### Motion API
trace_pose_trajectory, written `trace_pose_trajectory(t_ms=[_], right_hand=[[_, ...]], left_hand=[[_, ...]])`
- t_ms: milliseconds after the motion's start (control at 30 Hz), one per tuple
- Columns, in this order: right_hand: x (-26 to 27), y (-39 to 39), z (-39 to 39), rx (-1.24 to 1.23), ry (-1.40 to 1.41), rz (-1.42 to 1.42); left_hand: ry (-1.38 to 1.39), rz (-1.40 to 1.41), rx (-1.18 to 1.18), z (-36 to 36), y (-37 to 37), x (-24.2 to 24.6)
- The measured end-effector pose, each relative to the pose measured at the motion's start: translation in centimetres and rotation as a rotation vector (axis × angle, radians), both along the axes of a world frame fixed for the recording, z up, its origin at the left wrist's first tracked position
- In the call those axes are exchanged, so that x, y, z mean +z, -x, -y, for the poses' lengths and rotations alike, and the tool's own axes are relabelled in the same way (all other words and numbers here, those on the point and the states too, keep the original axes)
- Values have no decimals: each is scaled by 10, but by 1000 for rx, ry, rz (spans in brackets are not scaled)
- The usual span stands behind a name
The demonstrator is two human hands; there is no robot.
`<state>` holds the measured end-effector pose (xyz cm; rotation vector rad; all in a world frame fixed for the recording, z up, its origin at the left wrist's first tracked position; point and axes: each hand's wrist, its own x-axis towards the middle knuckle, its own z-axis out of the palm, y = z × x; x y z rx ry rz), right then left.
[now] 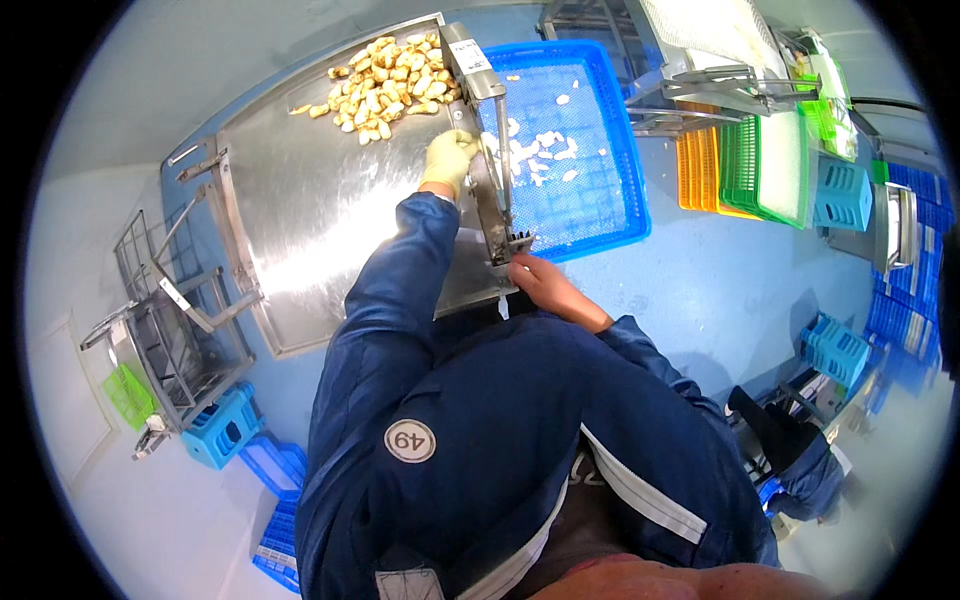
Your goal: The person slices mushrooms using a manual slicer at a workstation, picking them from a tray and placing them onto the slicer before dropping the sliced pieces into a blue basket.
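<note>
My left hand (450,161), in a pale yellow glove, rests its curled fingers against a long metal slicing device (487,180). Whatever lies under those fingertips is hidden. Bare and curled, my right hand (546,283) grips the near end of the device, beside a small toothed bracket (520,241). A heap of pale yellow, brown-tipped root-like pieces (390,86) lies beyond my left hand on a stainless steel table (315,187). Right of the device, thin white slices (546,154) are scattered in a shallow blue mesh tray (637,191).
Stacked orange (697,169) and green crates (739,165) stand to the right, below a metal rack (720,82). Light-blue stools (841,196) are farther right. At left are a metal frame stand (180,352) and another blue stool (223,426). Another person's dark-clothed legs (795,457) show at lower right.
</note>
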<state>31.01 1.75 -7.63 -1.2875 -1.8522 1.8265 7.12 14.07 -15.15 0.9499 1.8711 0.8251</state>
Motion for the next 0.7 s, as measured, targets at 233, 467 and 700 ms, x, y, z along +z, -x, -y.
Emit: trace_pose_trajectory(t_ms=[233,467,700], right_hand=[[70,18,-35,81,86,-22],[1,0,-7,52,-6,76],[7,3,-8,106,6,92]], left_hand=[[17,-114,-16,-1,5,-18],[-113,-294,64,-1,-12,-12],[9,-122,222,-8,-21,-16]])
